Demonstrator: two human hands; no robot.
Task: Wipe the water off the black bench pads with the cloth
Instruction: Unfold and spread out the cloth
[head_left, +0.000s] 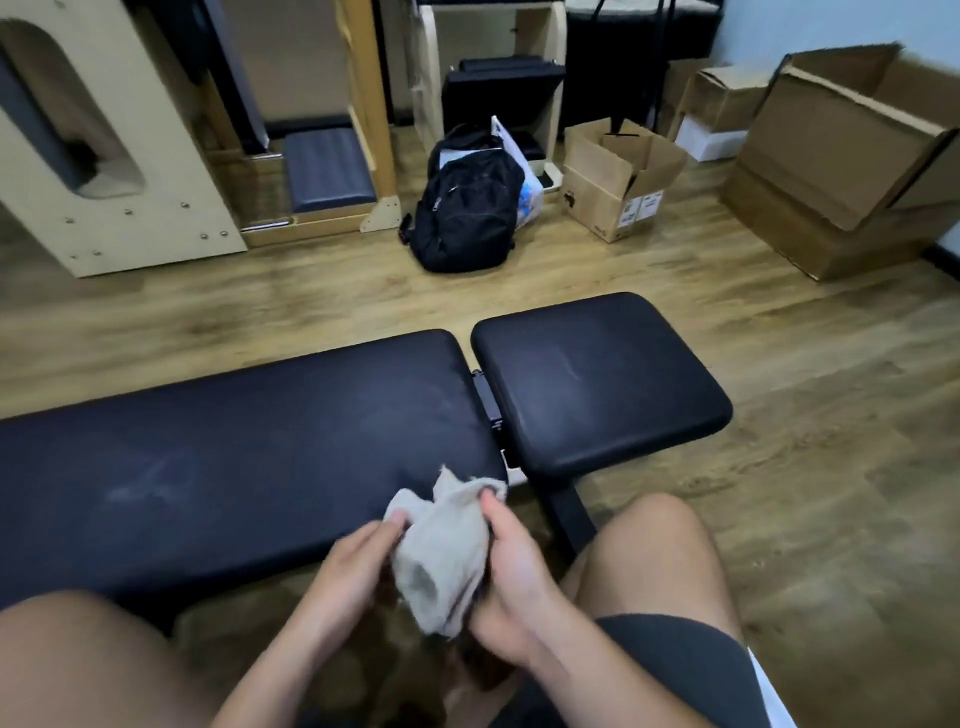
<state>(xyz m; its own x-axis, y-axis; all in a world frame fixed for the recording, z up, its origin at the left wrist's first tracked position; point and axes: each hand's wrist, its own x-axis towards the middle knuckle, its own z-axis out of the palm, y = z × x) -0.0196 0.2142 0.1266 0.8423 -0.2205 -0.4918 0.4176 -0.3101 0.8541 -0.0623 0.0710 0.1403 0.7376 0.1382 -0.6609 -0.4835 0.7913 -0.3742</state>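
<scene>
Closest in, two bare knees frame the view. Between them the left hand (358, 561) and right hand (511, 582) both grip a crumpled grey cloth (441, 561), bunched up between them with thumbs pinching its upper folds. The cloth hangs at the near edge of the long black padded bench pad (234, 457), close to its right end (whether it touches the pad cannot be told).

That long pad runs off to the left and carries faint pale smears. Just beside its right end, across a narrow hinge gap, sits the shorter black padded seat pad (597, 379), with a thin streak on top.

Beyond the bench lies the brown wood-look floor (779, 467). Farther back a black fabric backpack (467, 208) stands on it, a small open cardboard box (618, 182) to its right, and a large open cardboard box (841, 166) at the far right.
</scene>
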